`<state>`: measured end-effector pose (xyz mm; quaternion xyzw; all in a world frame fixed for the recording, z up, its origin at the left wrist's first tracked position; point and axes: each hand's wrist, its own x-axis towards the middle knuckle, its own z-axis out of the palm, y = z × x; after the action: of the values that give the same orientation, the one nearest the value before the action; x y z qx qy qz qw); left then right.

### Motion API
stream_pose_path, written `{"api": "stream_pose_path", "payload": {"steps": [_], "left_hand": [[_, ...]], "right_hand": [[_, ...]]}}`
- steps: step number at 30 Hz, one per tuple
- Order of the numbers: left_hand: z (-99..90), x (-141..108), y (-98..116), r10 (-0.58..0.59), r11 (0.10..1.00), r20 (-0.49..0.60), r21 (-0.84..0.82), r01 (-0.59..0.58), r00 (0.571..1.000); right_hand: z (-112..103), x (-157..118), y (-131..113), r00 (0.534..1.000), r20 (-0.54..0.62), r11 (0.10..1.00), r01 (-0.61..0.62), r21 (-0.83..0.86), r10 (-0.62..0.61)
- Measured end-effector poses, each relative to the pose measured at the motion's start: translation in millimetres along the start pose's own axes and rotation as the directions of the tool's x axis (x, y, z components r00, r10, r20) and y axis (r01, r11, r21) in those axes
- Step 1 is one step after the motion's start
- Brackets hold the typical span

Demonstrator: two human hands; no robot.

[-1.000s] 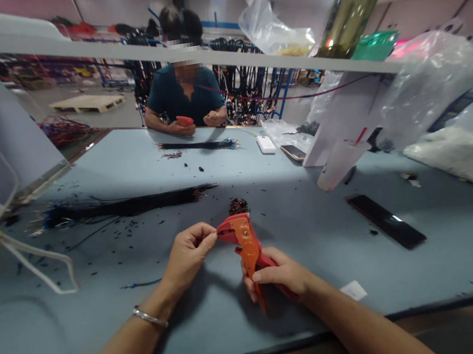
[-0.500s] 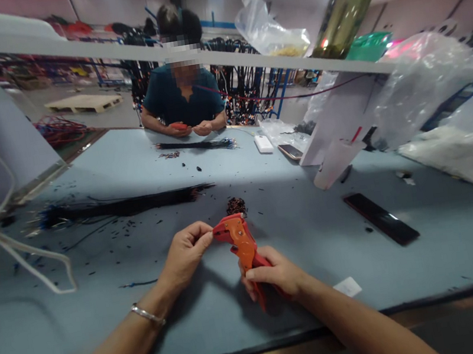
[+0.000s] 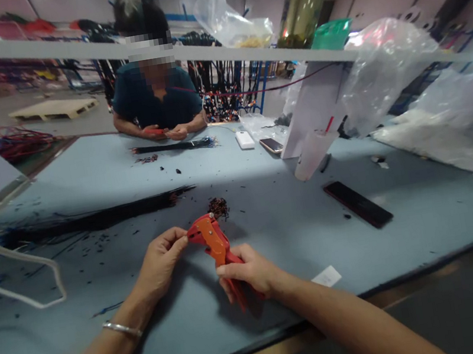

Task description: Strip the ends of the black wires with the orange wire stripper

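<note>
My right hand is wrapped around the handles of a red and orange wire stripper, its head tilted up and to the left. At the stripper's nose, my left hand pinches thumb and forefinger together. What lies between those fingertips is hidden or too thin to see. A short length of dark wire with a blue end shows beside my left wrist. Just beyond the stripper's head is a small heap of dark, copper-flecked cut pieces. A long bundle of black wires lies behind my left hand.
A black phone and a white paper slip lie to the right. Across the blue-grey table, a person sits behind another wire bundle. A lidded cup stands by the shelf post. A white looped cord hangs at left.
The view has turned, so most things appear further left. My right hand still grips the wire stripper, and my left fingertips stay pinched at its nose.
</note>
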<state>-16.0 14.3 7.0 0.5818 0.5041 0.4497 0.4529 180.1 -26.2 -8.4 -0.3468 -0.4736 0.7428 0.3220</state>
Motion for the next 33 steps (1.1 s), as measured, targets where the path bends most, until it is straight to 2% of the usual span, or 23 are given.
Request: {"api": "stream_pose_path", "payload": {"steps": [5, 8, 12, 18, 25, 28, 33], "left_hand": [[3.3, 2.3, -4.3, -0.069, 0.997, 0.014, -0.040, 0.069, 0.998], [3.7, 2.7, -4.8, -0.063, 0.997, 0.025, -0.039, 0.064, 0.998], [4.8, 2.7, -2.5, -0.045, 0.997, 0.022, -0.059, 0.046, 0.999], [2.0, 1.1, 1.3, -0.045, 0.999, 0.016, 0.009, 0.045, 0.999], [2.7, 0.8, 1.5, 0.026, 0.994, -0.006, 0.109, -0.025, 1.000], [2.1, 0.9, 1.8, 0.007, 0.992, -0.026, 0.129, -0.004, 1.000], [-3.2, 3.0, -0.9, -0.011, 0.994, -0.099, 0.107, 0.021, 0.995]], "right_hand": [[-1.1, -0.2, 0.2, 1.000, -0.020, 0.999, -0.009, 0.033, 0.010], [0.2, 0.0, 1.0, 0.999, -0.041, 0.999, -0.014, 0.037, 0.016], [4.2, 1.6, 3.3, 0.993, -0.107, 0.999, 0.048, 0.000, -0.048], [3.7, 0.9, 1.2, 0.999, -0.012, 0.999, 0.034, -0.001, -0.034], [-2.3, -0.7, 0.8, 0.998, 0.064, 0.982, -0.007, 0.190, -0.005], [-8.6, -3.4, -0.4, 1.000, 0.014, 0.951, 0.019, 0.308, -0.024], [-23.9, -2.7, -3.6, 0.994, -0.095, 0.833, 0.104, 0.544, -0.062]]}}
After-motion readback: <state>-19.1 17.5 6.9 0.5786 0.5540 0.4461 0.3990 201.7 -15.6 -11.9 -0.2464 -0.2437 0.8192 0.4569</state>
